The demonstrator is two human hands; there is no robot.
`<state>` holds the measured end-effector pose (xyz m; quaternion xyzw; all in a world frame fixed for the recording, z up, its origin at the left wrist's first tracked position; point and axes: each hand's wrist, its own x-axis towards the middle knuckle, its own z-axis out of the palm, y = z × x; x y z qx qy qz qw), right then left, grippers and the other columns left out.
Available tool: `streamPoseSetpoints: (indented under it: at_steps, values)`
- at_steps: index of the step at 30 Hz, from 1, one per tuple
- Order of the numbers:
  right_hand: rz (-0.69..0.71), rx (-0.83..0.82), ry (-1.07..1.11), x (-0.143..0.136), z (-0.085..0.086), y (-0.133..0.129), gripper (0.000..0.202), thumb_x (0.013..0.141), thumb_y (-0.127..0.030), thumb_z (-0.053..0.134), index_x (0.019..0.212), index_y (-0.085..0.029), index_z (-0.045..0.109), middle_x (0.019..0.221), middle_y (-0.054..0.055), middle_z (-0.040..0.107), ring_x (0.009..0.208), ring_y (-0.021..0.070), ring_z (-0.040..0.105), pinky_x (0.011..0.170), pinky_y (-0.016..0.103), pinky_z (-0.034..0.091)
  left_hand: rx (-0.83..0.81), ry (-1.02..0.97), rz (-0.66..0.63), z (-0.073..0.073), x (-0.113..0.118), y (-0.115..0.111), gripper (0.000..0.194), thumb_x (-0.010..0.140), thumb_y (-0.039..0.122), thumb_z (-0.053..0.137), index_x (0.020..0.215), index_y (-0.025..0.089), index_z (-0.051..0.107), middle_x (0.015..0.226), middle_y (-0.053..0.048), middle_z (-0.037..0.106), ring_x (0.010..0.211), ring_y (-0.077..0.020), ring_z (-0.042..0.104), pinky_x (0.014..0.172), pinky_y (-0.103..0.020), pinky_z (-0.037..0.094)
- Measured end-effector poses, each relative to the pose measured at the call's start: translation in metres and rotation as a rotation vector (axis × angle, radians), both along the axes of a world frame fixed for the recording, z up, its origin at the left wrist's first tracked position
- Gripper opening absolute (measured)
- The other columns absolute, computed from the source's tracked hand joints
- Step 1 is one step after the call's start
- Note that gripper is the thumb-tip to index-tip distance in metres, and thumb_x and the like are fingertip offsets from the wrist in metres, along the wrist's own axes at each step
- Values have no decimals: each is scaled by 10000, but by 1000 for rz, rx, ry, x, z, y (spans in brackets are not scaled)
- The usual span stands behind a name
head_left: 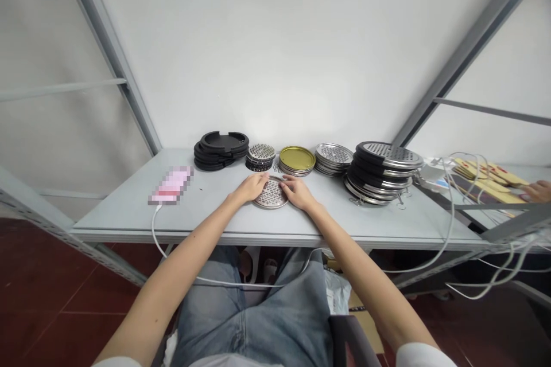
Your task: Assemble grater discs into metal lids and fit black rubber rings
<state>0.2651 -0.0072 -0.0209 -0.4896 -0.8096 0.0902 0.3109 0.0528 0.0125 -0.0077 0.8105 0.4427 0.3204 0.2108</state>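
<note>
A round silver grater disc lies on the grey table between my hands. My left hand grips its left rim, and my right hand holds its right rim, with fingers near the upper edge. Behind the disc stand a small stack of spiked discs, a stack topped by a gold-coloured lid and a stack of silver grater discs. Black rings are piled at the back left. A taller pile of black and silver discs stands to the right.
A blurred phone with a white cable lies on the table's left part. Metal frame posts flank the table. At the far right are yellow packages, loose cables and another person's hand.
</note>
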Motion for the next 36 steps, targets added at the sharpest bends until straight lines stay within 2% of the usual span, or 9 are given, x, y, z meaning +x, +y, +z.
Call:
streamPoseSetpoints:
  at_steps: [3,7,10,16,23,27,31,36]
  values:
    - [67,4,-43,1,4,8,353,958,-346,449,1013,-187,759,1303,147,623,1220,272,576,1050,416,405,-4,-28,10,0,-10,-6,564,1012,505,243,1028,146,679,1114,-95,713,1055,-235,642,992,-336,452]
    - [133,-23,-109,3,11,22,319,952,-336,470,979,-218,766,1216,117,679,1224,271,580,1011,404,438,54,-17,7,0,-15,-11,542,1022,456,244,1090,138,678,1211,-102,669,1134,-229,603,1045,-343,421]
    - [107,-35,-114,0,12,28,319,950,-332,474,910,-219,769,1166,106,701,1141,261,628,959,368,465,93,-4,-10,-2,-15,-11,539,1029,434,232,1114,134,672,1195,-106,666,1131,-220,597,1050,-346,419]
    - [87,55,-44,-8,3,23,337,964,-299,423,963,-173,736,1050,97,725,988,215,645,937,332,455,187,106,38,-8,-15,-10,507,1030,412,259,1157,125,657,1210,-119,636,1163,-222,547,1073,-355,397]
    - [32,46,14,-5,-6,27,330,932,-306,474,1147,-161,678,1164,128,675,1094,242,606,995,375,432,186,300,92,-5,-14,-16,529,1031,427,235,1206,150,651,1311,-123,570,1259,-247,470,1110,-406,351]
    - [50,70,79,-5,-4,27,308,924,-307,477,1062,-160,710,1109,132,694,1059,248,623,970,380,451,158,326,101,-2,-13,-19,548,1023,468,230,1228,170,642,1326,-130,558,1247,-265,484,1089,-431,371]
    - [-4,120,199,-8,2,24,295,930,-320,473,954,-176,730,1050,113,723,1027,244,637,962,380,451,168,336,92,-1,-13,-21,549,1016,494,242,1234,185,640,1330,-129,555,1247,-274,481,1080,-449,376]
    - [13,106,198,-13,0,25,330,947,-360,456,970,-181,732,1087,116,714,1051,244,632,978,386,447,175,335,78,-1,-11,-21,521,1013,487,267,1225,197,643,1341,-124,550,1267,-278,463,1082,-457,370]
